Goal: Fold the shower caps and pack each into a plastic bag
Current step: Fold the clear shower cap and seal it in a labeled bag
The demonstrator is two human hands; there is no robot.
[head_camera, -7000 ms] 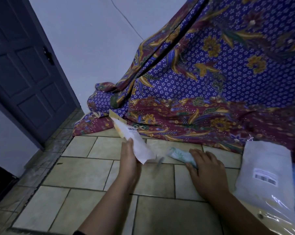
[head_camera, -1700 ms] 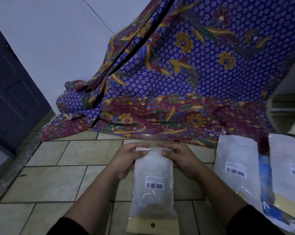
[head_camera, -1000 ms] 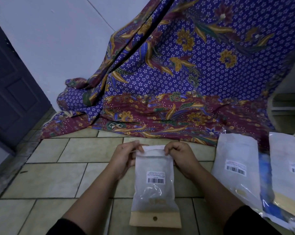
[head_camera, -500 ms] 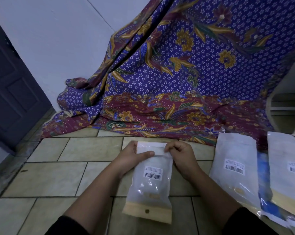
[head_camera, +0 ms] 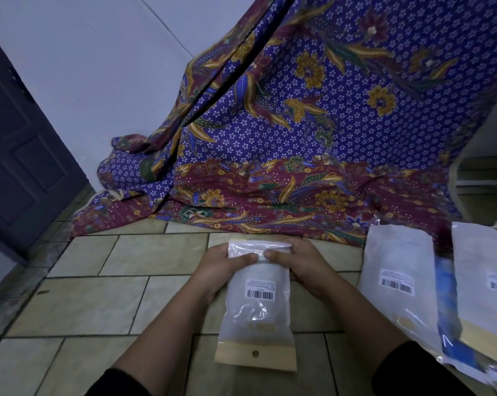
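A clear plastic bag [head_camera: 257, 310] with a barcode label and a tan card header at its near end lies on the tiled floor [head_camera: 113, 295] in front of me. Something pale shows faintly inside it. My left hand [head_camera: 223, 265] grips the bag's far left corner, thumb pressing across the top strip. My right hand [head_camera: 295, 264] grips the far right corner, its thumb meeting the left thumb near the middle of the strip.
Two more packed bags [head_camera: 398, 284] [head_camera: 487, 287] lie to the right, over a blue sheet [head_camera: 448, 310]. A purple and maroon patterned cloth [head_camera: 284, 167] drapes down the wall onto the floor just beyond my hands. A dark door [head_camera: 18, 155] stands at the left.
The bag has straightened and now lies square to me. Both thumbs have slid inward along the top strip and now meet near its middle.
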